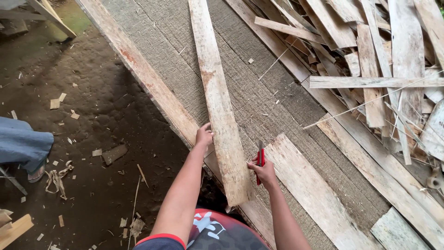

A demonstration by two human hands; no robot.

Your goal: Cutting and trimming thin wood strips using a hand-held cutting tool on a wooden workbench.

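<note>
Dirt floor [92, 115], dark and damp-looking, littered with wood chips and offcuts; to its right a large slanted worktop [277, 106] covered in coarse grey woven matting, framed by long pale timbers. Long rough plank [219, 104] lies lengthwise on the worktop, near end overhanging the edge toward the person. Left hand [204, 135] rests against the plank's left edge, fingers curled onto the board, steadying it; grip looks light, not a full wrap. Right hand [264, 170] sits just beside the plank's right edge, fingers closed round a red-handled tool [260, 159] held upright; only a thin dark shaft shows above the fist, so its kind cannot be told, possibly a marker or small cutter. Tool tip is close to the plank but contact cannot be confirmed. Progress, judged: plank surface shows no fresh mark or cut near the hands, so work on this board looks barely begun. A second wide board [314, 194] lies on the worktop right of the hand, and a big heap of scrap slats [384, 60] is piled at upper right, well apart. No containers in view; nothing held in any vessel. At left edge, a blue trouser leg and sandalled foot [25, 148] of another person stand on the floor.
</note>
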